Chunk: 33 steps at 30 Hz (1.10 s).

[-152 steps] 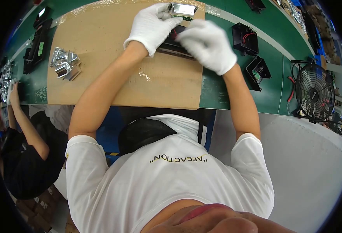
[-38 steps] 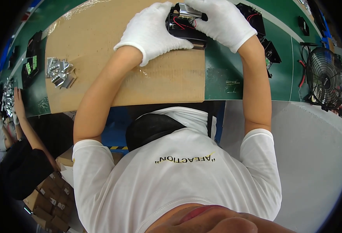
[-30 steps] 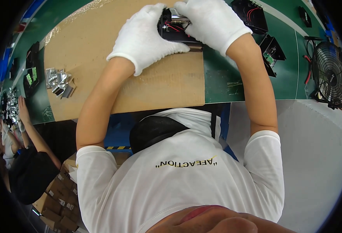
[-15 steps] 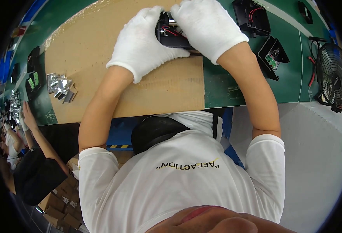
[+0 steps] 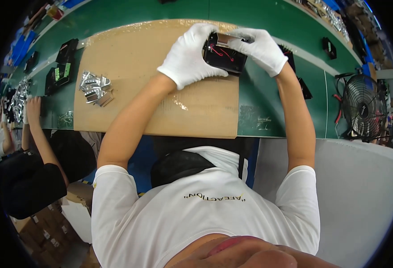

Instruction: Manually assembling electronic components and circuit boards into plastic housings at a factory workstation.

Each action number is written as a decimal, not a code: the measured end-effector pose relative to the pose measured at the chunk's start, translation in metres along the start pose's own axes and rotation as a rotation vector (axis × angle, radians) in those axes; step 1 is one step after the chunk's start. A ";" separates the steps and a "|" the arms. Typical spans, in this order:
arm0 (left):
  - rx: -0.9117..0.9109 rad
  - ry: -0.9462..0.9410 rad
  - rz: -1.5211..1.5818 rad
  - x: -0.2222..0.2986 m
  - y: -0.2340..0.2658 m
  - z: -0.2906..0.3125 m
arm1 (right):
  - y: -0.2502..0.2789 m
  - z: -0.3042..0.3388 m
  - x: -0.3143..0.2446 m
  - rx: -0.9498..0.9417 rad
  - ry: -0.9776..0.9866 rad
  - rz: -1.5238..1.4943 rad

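A black open-topped housing (image 5: pixel 219 61) with red wires inside is held tilted over the right part of the cardboard. My left hand (image 5: pixel 188 58), in a white glove, wraps round its left side, thumb along the near edge. My right hand (image 5: pixel 264 51), also white-gloved, is closed at the far right corner. Its fingers press on a shiny metal bracket (image 5: pixel 225 40) lying along the housing's far edge. Fingertips of both hands are partly hidden behind the housing. A pile of silvery metal brackets (image 5: pixel 96 87) lies on the left of the cardboard sheet (image 5: pixel 160 116).
Black housings with green boards (image 5: pixel 58 76) stand on the green bench (image 5: pixel 261 118) at left. Another black part (image 5: pixel 304 88) lies beyond my right forearm. A black fan (image 5: pixel 364 107) and red-handled tool (image 5: pixel 338 109) are at right. A co-worker's arm (image 5: pixel 42 129) reaches the bench at left.
The view has shifted. My hands and the housing have come nearer and to the right, and the housing is turned. The metal bracket now shows at its far edge, under my right fingers.
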<state>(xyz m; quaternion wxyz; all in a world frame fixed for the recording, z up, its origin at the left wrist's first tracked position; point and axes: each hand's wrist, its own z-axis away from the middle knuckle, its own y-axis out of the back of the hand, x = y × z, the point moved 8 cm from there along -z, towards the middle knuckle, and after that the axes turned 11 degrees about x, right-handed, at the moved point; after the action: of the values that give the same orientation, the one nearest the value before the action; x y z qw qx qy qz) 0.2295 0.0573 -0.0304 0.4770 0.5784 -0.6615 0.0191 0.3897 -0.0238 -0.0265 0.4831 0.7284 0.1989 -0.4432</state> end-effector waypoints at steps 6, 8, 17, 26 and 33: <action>0.277 0.182 -0.134 -0.035 0.021 -0.005 | 0.015 -0.099 0.000 0.015 -0.062 0.163; 0.346 0.250 -0.162 -0.043 0.029 -0.004 | 0.009 -0.146 0.004 -0.001 -0.135 0.108; -0.369 0.119 -0.276 -0.033 -0.014 0.000 | -0.177 -0.204 -0.096 0.160 0.745 0.635; 0.167 0.112 -0.640 -0.065 0.027 -0.018 | -0.181 -0.212 -0.109 -0.242 0.803 0.798; 0.341 -0.004 -1.701 -0.063 0.038 -0.022 | -0.096 -0.127 -0.107 -0.640 0.378 0.635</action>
<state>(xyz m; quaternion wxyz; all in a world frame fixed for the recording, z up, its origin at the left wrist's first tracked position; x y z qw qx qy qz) 0.2052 0.1297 -0.0395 0.2350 0.9403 0.0067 -0.2462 0.3216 0.1464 0.0306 0.7495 0.6358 0.1775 -0.0505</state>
